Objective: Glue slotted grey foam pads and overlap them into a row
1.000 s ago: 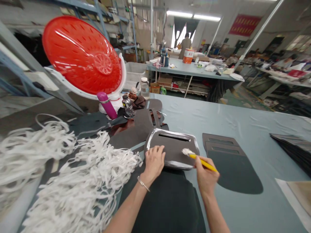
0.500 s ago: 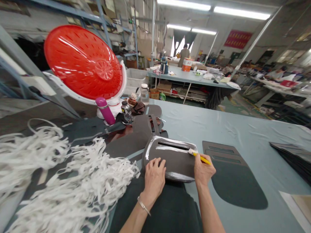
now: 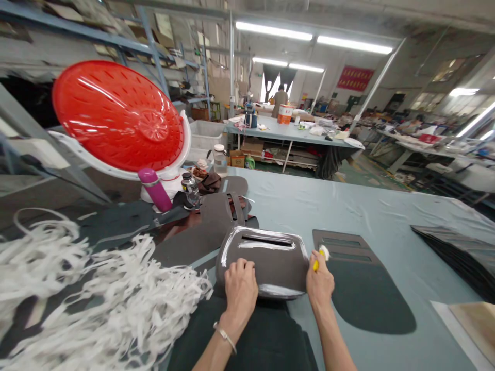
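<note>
Under my hands is a dark grey panel [image 3: 270,263] with rounded corners and a narrow slot, atop what looks like a stack. White glue-like streaks run along its top and bottom edges and around the slot. My left hand [image 3: 242,288] lies on its lower left part, fingers bent and close together against it. In my right hand [image 3: 320,281] is a yellow-handled brush [image 3: 320,256], its white-smeared tip pointing up, off the panel. That hand is at the panel's right edge. A slotted dark green panel [image 3: 367,288] lies just to the right.
White strips [image 3: 127,304] heap up on the left. Behind them stand a red plastic basin [image 3: 119,116], a purple bottle [image 3: 155,190] and a glass jar [image 3: 220,161]. Grey pieces [image 3: 193,237] lie beyond the panel. Stacked dark sheets [image 3: 456,257] lie at the right.
My right hand has lifted the brush from the slot and turned it tip up, at the panel's right edge. My left hand's fingers have drawn together and bent. The view has shifted slightly.
</note>
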Available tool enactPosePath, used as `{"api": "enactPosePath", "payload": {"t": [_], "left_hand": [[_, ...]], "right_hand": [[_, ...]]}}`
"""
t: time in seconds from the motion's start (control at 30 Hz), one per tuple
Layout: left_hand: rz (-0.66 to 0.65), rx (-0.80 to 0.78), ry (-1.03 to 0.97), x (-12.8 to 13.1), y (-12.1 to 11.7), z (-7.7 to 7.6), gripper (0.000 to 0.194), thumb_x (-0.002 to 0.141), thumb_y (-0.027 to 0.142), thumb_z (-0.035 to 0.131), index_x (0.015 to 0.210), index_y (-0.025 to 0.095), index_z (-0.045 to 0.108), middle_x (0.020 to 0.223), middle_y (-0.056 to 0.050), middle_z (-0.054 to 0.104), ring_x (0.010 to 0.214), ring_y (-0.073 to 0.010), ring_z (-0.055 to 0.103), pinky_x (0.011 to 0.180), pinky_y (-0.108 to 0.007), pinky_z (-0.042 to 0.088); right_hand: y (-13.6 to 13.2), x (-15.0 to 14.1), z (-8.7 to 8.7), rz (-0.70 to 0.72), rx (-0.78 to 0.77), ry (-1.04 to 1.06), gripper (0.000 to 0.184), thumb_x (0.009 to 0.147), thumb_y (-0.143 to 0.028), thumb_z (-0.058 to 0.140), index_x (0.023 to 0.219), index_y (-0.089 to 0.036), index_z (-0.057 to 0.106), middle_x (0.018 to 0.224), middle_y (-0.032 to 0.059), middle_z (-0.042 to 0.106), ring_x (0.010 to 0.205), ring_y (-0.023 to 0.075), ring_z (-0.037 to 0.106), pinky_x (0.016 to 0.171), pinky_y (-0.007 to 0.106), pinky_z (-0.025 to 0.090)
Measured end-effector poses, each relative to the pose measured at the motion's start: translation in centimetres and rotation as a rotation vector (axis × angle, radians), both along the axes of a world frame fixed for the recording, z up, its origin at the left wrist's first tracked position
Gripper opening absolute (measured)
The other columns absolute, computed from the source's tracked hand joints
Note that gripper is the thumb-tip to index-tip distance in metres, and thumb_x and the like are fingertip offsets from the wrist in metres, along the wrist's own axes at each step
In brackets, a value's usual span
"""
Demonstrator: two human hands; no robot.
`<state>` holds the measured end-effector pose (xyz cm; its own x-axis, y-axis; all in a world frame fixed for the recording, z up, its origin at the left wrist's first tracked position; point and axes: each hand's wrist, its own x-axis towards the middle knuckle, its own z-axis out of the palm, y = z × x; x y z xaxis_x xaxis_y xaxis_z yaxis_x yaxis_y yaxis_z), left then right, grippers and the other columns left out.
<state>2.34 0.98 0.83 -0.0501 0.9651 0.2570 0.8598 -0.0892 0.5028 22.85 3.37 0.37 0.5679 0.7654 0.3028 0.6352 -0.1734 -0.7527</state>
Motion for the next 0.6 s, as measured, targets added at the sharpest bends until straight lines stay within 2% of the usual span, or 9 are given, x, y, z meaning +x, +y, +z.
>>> {"api": "enactPosePath", "payload": {"t": [0.07,0.13,0.27,0.33,0.4,0.5,0.6], "left_hand": [[-0.047,-0.051,-0.166,1.9,1.1,-0.1,0.027,0.088,0.016,0.033,0.094,0.021,0.059,0.094,-0.007,0.059,0.09,-0.0198,0.054,0.082,-0.038,0.042],[-0.119,-0.104,-0.371,4.2,2.4,-0.3,0.026,0.086,0.014,0.034,0.096,0.02,0.058,0.094,-0.007,0.06,0.09,-0.017,0.056,0.083,-0.034,0.044],[-0.173,-0.272,-0.733,8.3,4.8,-0.7,0.019,0.081,0.026,0.049,0.094,0.017,0.058,0.096,-0.008,0.063,0.087,-0.0162,0.06,0.082,-0.032,0.045],[-0.15,-0.338,-0.863,9.5,5.6,-0.6,0.029,0.073,0.037,0.06,0.093,0.015,0.059,0.094,-0.009,0.065,0.083,-0.0166,0.061,0.078,-0.031,0.046],[-0.146,-0.348,-0.938,9.8,5.9,-0.4,0.032,0.067,0.04,0.066,0.084,0.014,0.061,0.085,-0.007,0.065,0.077,-0.0162,0.06,0.073,-0.029,0.045],[-0.164,-0.318,-0.976,8.7,5.6,0.7,0.024,0.069,0.038,0.062,0.068,0.014,0.06,0.066,-0.001,0.061,0.065,-0.0131,0.055,0.065,-0.025,0.042],[-0.208,-0.301,-1.063,6.9,4.0,3.4,0.024,0.072,0.038,0.06,0.069,0.015,0.058,0.064,0.002,0.058,0.062,-0.0105,0.051,0.061,-0.023,0.04]], "right_hand": [[-1.0,1.8,-0.6,0.011,-0.095,-0.021,0.044,0.083,-0.051,0.036,0.1,-0.022,0.065,0.082,0.0085,0.069,0.071,0.0233,0.063,0.061,0.03,0.042],[-1.9,2.0,-0.6,0.054,-0.09,-0.02,0.045,0.085,-0.052,0.033,0.101,-0.022,0.063,0.084,0.0082,0.069,0.073,0.0234,0.064,0.061,0.03,0.042],[-3.1,0.2,0.8,0.083,0.019,0.025,0.042,0.087,-0.051,0.036,0.103,-0.021,0.061,0.092,0.0093,0.068,0.079,0.0235,0.064,0.067,0.031,0.045],[-3.6,-0.9,1.7,0.145,0.073,0.122,0.038,0.087,-0.05,0.039,0.104,-0.022,0.059,0.096,0.0086,0.068,0.084,0.0225,0.065,0.073,0.031,0.047],[-3.8,-1.8,2.2,0.21,0.121,0.265,0.035,0.088,-0.048,0.04,0.104,-0.022,0.057,0.098,0.0074,0.067,0.086,0.0202,0.065,0.075,0.03,0.049],[-3.6,-2.5,1.7,0.209,0.164,0.44,0.032,0.087,-0.047,0.042,0.103,-0.022,0.053,0.098,0.0068,0.067,0.082,0.0175,0.065,0.074,0.03,0.051],[-3.1,-2.4,0.7,0.217,0.122,0.504,0.03,0.084,-0.049,0.045,0.091,-0.021,0.054,0.088,0.0052,0.067,0.078,0.0179,0.065,0.071,0.031,0.051]]}}
